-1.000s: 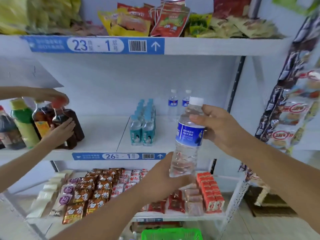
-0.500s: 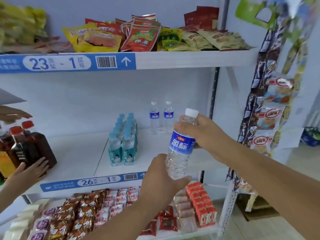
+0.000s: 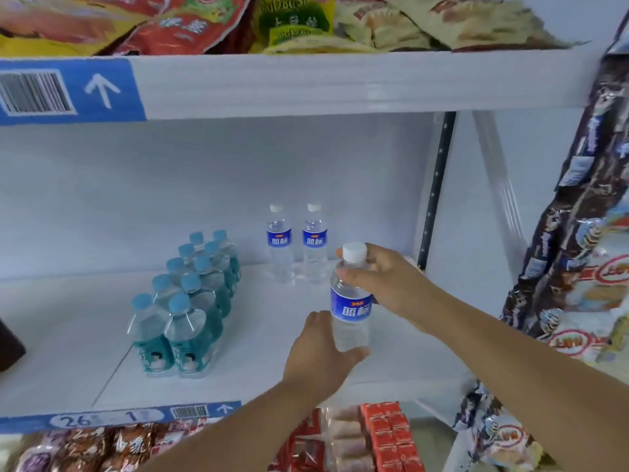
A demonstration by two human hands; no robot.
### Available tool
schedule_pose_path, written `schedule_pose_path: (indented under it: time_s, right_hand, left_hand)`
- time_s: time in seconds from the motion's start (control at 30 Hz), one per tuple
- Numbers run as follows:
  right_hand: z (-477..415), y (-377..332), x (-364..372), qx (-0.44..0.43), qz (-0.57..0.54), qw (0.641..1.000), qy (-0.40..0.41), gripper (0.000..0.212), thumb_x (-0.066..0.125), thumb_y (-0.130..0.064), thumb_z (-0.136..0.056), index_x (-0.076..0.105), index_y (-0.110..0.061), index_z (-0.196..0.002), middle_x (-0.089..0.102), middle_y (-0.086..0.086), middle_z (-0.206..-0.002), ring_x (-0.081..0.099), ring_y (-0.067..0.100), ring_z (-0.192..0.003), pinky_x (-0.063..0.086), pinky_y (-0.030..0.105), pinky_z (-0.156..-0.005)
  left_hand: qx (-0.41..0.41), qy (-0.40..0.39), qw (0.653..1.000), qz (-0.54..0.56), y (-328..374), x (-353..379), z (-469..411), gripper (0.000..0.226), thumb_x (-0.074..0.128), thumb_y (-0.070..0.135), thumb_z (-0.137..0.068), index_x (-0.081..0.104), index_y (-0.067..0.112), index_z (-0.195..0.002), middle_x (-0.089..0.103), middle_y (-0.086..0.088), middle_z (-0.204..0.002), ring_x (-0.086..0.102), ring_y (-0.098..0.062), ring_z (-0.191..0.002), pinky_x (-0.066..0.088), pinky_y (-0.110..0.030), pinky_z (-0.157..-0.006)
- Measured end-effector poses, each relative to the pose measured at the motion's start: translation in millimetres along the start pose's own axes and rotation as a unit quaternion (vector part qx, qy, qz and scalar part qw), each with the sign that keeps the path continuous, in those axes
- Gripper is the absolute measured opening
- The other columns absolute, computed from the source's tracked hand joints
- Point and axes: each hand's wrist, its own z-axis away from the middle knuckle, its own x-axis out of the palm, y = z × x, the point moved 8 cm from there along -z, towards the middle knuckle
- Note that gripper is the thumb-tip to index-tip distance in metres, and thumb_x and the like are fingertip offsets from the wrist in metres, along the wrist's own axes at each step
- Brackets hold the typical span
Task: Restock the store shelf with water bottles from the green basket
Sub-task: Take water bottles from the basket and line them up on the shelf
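White shelving fills the view, and the middle shelf point(image 3: 61, 352) carries the drinks. Over its right half, a person's right hand point(image 3: 388, 284) pinches the neck of a clear water bottle point(image 3: 350, 315) just under its white cap, with the fingers curled round it from the right. The left hand point(image 3: 316, 359) grips the same bottle low down, thumb wrapped across the front of its base. The base is hidden, so whether it touches the shelf cannot be told. The bottle is upright, its blue label facing the camera.

Behind it, near the shelf's back edge, two matching bottles point(image 3: 279, 245) stand side by side, apart from the held one. To the left, teal-labelled bottles point(image 3: 190, 311) with pale blue caps stand in two rows running from the front edge toward the back. A blue label strip point(image 3: 119, 417) runs along the front edge below them.

On the upper shelf point(image 3: 340, 83) lie snack bags point(image 3: 296, 22). Hanging snack packets point(image 3: 578, 233) drape down past the right end of the shelving. Red packs point(image 3: 388, 434) sit on the level below.
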Motion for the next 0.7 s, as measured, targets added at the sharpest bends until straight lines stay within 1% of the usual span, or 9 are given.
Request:
schedule_pose_path:
  time_s: [0.1, 0.17, 0.23, 0.3, 0.4, 0.47, 0.57, 0.6, 0.7]
  right_hand:
    - [-38.5, 26.0, -12.2, 0.025, 0.032, 0.999, 0.012, 0.018, 0.069, -0.037, -0.093, 0.062, -0.035, -0.109, 0.067, -0.017, -0.103, 0.065, 0.005, -0.095, 0.052, 0.030, -0.081]
    - [-57.3, 42.2, -18.2, 0.056, 0.050, 0.997, 0.018, 0.022, 0.066, -0.041, -0.094, 0.058, -0.035, -0.114, 0.063, -0.015, -0.105, 0.063, 0.009, -0.097, 0.056, 0.033, -0.082]
    - [-76.5, 54.3, -25.2, 0.082, 0.068, 0.994, 0.023, 0.029, 0.064, -0.045, -0.095, 0.054, -0.036, -0.121, 0.059, -0.010, -0.113, 0.061, 0.016, -0.107, 0.060, 0.045, -0.086]
    - [-96.8, 57.4, -33.9, 0.087, 0.079, 0.992, 0.034, 0.029, 0.063, -0.043, -0.096, 0.052, -0.036, -0.121, 0.055, -0.008, -0.115, 0.058, 0.020, -0.109, 0.060, 0.051, -0.087]
    - [-128.6, 62.7, -45.6, 0.091, 0.081, 0.991, 0.058, 0.039, 0.064, -0.043, -0.096, 0.053, -0.031, -0.131, 0.054, -0.006, -0.117, 0.059, 0.023, -0.112, 0.061, 0.052, -0.086]
    - [-147.7, 67.2, -50.8, 0.093, 0.088, 0.989, 0.074, 0.038, 0.065, -0.044, -0.095, 0.054, -0.032, -0.130, 0.056, -0.005, -0.118, 0.060, 0.024, -0.110, 0.061, 0.052, -0.086]
    - [-174.9, 74.5, -59.2, 0.106, 0.093, 0.986, 0.092, 0.045, 0.065, -0.044, -0.094, 0.055, -0.028, -0.134, 0.061, -0.002, -0.122, 0.063, 0.026, -0.110, 0.061, 0.052, -0.084]
    - [-183.4, 76.6, -61.1, 0.110, 0.092, 0.985, 0.096, 0.044, 0.066, -0.044, -0.093, 0.057, -0.027, -0.132, 0.063, 0.000, -0.123, 0.064, 0.027, -0.110, 0.061, 0.052, -0.084]
    - [-204.3, 81.9, -67.4, 0.112, 0.084, 0.984, 0.109, 0.029, 0.066, -0.041, -0.093, 0.057, -0.027, -0.116, 0.065, 0.002, -0.118, 0.066, 0.028, -0.106, 0.061, 0.053, -0.083]
  left_hand:
    - [-0.040, 0.015, 0.999, -0.004, -12.7, 24.7, -39.8, 0.059, 0.078, 0.051, -0.080, 0.050, 0.027, -0.126, 0.050, 0.011, -0.116, 0.059, -0.012, -0.097, 0.051, -0.026, -0.083]
    - [-0.052, 0.012, 0.998, -0.014, -20.8, 41.4, -59.1, 0.058, 0.076, 0.050, -0.082, 0.050, 0.026, -0.129, 0.047, 0.010, -0.115, 0.058, -0.012, -0.096, 0.047, -0.025, -0.081]
    - [-0.052, 0.014, 0.998, -0.018, -26.3, 54.2, -78.7, 0.061, 0.075, 0.050, -0.083, 0.049, 0.027, -0.133, 0.050, 0.009, -0.121, 0.061, -0.014, -0.105, 0.044, -0.024, -0.083]
    - [-0.048, 0.019, 0.998, -0.026, -28.8, 61.4, -102.0, 0.063, 0.074, 0.051, -0.084, 0.048, 0.028, -0.137, 0.051, 0.007, -0.127, 0.062, -0.018, -0.113, 0.047, -0.027, -0.086]
    - [-0.048, 0.025, 0.998, -0.031, -30.8, 69.3, -139.0, 0.063, 0.074, 0.051, -0.084, 0.049, 0.027, -0.137, 0.054, 0.004, -0.130, 0.061, -0.022, -0.117, 0.051, -0.034, -0.096]
    - [-0.054, 0.030, 0.998, -0.021, -33.3, 74.9, -159.4, 0.063, 0.074, 0.050, -0.085, 0.050, 0.026, -0.137, 0.057, 0.002, -0.131, 0.060, -0.023, -0.120, 0.049, -0.035, -0.099]
    - [-0.050, 0.033, 0.998, -0.017, -35.1, 83.0, -186.2, 0.060, 0.074, 0.050, -0.085, 0.053, 0.026, -0.136, 0.063, 0.003, -0.130, 0.061, -0.022, -0.121, 0.048, -0.034, -0.098]
    - [-0.049, 0.034, 0.998, -0.016, -36.3, 84.9, -194.3, 0.058, 0.074, 0.050, -0.085, 0.054, 0.027, -0.134, 0.065, 0.003, -0.129, 0.062, -0.022, -0.120, 0.049, -0.034, -0.098]
    - [-0.052, 0.039, 0.997, -0.037, -38.9, 88.3, -215.6, 0.053, 0.073, 0.052, -0.085, 0.056, 0.028, -0.130, 0.068, 0.004, -0.124, 0.065, -0.023, -0.115, 0.052, -0.036, -0.095]
